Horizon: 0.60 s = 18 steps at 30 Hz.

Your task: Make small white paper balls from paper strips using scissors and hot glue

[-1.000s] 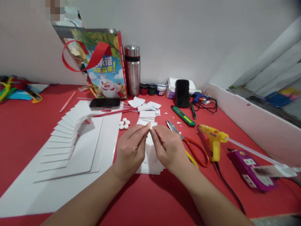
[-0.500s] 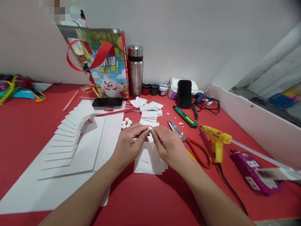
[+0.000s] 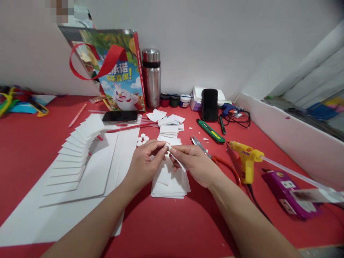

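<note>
Both my hands meet over the middle of the red table (image 3: 166, 229). My left hand (image 3: 146, 163) pinches a small white piece (image 3: 167, 146) between thumb and fingertips. My right hand (image 3: 195, 163) is closed on a thin white strip (image 3: 177, 160) that runs down and to the right from that piece. Under the hands lies a stack of white foam squares (image 3: 169, 184). A few small white discs (image 3: 142, 139) sit just beyond my left hand. More cut white pieces (image 3: 169, 129) lie behind the fingertips.
White foam steps (image 3: 75, 157) stand on a white sheet (image 3: 53, 215) at the left. Red-handled scissors (image 3: 215, 157), a yellow glue gun (image 3: 245, 159) and a purple power strip (image 3: 288, 193) lie right. A green knife (image 3: 210, 131), two phones (image 3: 119, 116), a steel flask (image 3: 151, 79) and a printed bag (image 3: 115, 71) stand behind.
My hands have dropped lower toward the stack of squares. My right hand has drawn a thin white strip away from the small piece that my left hand pinches.
</note>
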Each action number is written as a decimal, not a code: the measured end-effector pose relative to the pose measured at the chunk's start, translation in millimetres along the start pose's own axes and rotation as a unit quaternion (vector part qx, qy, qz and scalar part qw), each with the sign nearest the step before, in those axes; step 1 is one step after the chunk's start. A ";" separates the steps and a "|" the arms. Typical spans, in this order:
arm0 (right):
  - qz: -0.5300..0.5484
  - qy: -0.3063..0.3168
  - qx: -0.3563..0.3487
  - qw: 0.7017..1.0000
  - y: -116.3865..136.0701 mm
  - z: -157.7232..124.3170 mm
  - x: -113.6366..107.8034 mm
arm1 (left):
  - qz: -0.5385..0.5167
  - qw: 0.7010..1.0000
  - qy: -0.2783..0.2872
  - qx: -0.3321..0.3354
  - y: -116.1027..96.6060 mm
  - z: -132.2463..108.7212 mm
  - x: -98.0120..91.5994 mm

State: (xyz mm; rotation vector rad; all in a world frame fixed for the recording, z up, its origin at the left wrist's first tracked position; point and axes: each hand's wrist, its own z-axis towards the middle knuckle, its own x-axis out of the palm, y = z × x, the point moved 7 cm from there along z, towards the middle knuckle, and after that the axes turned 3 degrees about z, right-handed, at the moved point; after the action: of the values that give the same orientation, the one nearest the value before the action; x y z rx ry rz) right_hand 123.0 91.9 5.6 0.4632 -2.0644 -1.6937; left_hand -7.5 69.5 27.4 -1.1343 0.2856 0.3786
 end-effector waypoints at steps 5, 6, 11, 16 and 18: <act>-0.149 -0.060 -0.057 0.985 12.9 -0.2 -4.0 | -0.018 1.000 -0.007 -0.020 3.6 -0.7 0.4; -0.160 -0.067 -0.064 0.983 13.7 -0.3 -4.4 | -0.016 1.000 -0.007 -0.017 3.6 -0.8 0.6; -0.232 -0.081 -0.092 0.965 14.0 -1.0 -5.7 | -0.042 0.999 -0.007 -0.024 6.0 -1.4 2.3; -0.305 -0.116 -0.120 0.938 17.3 -2.9 -8.1 | -0.076 0.996 -0.015 -0.054 6.9 -2.1 3.9; -0.316 -0.138 -0.131 0.930 18.9 -4.5 -8.3 | -0.063 0.997 -0.024 -0.043 2.5 -2.0 3.5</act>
State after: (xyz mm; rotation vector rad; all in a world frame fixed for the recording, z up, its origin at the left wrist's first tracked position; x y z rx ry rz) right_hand 132.7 96.2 23.9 0.9171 -1.9430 -2.4926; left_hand -5.5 69.1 23.1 -1.2198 0.1547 0.3090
